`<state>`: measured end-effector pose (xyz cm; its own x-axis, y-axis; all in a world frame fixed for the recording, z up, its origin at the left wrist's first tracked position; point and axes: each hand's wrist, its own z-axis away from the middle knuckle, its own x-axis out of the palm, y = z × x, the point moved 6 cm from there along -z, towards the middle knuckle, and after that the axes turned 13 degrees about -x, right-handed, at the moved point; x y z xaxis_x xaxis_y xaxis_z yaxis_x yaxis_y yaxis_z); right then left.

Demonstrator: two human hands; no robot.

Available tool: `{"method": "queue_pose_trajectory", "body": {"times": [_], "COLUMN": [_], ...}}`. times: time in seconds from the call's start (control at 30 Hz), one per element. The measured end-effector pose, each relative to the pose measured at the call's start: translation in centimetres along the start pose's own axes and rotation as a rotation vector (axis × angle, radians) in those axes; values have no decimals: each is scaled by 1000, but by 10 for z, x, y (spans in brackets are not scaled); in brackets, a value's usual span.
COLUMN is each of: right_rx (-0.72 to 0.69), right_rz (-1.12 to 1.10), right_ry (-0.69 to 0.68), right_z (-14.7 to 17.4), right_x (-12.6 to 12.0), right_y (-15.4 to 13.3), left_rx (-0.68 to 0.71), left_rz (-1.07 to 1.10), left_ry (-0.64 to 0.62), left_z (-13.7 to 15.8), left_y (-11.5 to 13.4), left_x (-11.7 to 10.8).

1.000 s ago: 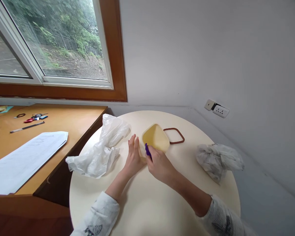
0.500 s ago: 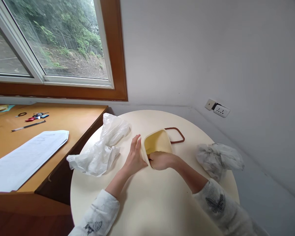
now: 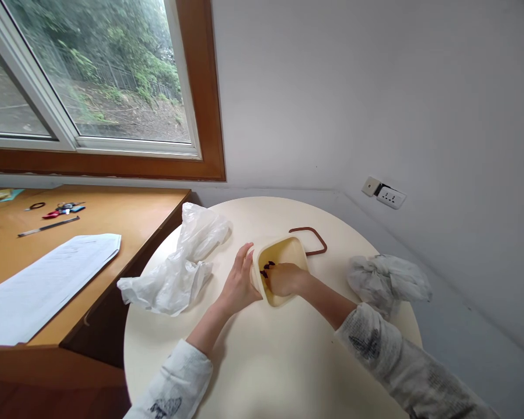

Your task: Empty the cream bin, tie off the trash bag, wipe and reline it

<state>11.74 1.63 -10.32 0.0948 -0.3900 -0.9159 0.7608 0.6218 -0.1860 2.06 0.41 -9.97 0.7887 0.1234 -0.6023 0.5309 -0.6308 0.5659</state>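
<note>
A pale yellow square-mouthed plastic container point(image 3: 290, 247) stands tilted on the round table, its opening facing me. My left hand point(image 3: 240, 282) is closed around its left side, thumb low near the rim and fingers up along the wall. Inside the container is my right hand point(image 3: 283, 278), fingers bent together and their tips partly hidden. Several small dark pieces point(image 3: 268, 266) show at those fingertips; whether the fingers pinch any of them is unclear. A brown rounded ring-like frame point(image 3: 318, 235) lies just behind the container, partly covered by it.
A crumpled white plastic bag point(image 3: 174, 273) lies on the table's left side. At the right edge is a knotted plastic bag point(image 3: 386, 279). A wooden desk point(image 3: 148, 203) at left holds papers point(image 3: 70, 279), a pen point(image 3: 48, 226) and keys point(image 3: 70, 208).
The container's opening has tipped further toward me. My right hand has shifted within it, and dark pieces now show by its fingertips. My left hand keeps its hold.
</note>
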Motion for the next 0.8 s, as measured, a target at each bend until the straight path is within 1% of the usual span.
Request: {"method": "queue_pose_trajectory", "body": {"times": [0.1, 0.17, 0.27, 0.33, 0.4, 0.47, 0.57, 0.67, 0.73, 0.8], "right_rx": [42, 60, 51, 25, -44, -143, -249, -257, -247, -266], "right_rz": [7, -6, -37, -56, -96, -129, -96, -11, 55, 127], "right_ry": [-94, -120, -106, -66, 32, 176, 381, 526, 610, 675], "right_z": [2, 7, 24, 40, 57, 71, 86, 93, 95, 96], "right_x": [0, -5, -14, -21, -26, -31, -32, -27, -24, -22], "right_y": [-2, -3, -7, -12, -20, -29, -36, -29, -19, -10], "left_rx": [-53, -78, -118, -149, -182, -216, -236, -226, -242, -268], "left_rz": [28, 51, 74, 86, 101, 125, 164, 200, 227, 245], "left_ry": [-4, -10, -21, -20, -8, 9, 19, 22, 14, -4], "left_z": [-1, -2, -3, -4, -4, -4, -4, -5, -6, -7], "left_y": [-2, -2, -4, -7, -10, -13, -14, -11, -11, -12], "left_x": [-3, -5, -6, -6, -6, -7, -7, -10, -11, -12]}}
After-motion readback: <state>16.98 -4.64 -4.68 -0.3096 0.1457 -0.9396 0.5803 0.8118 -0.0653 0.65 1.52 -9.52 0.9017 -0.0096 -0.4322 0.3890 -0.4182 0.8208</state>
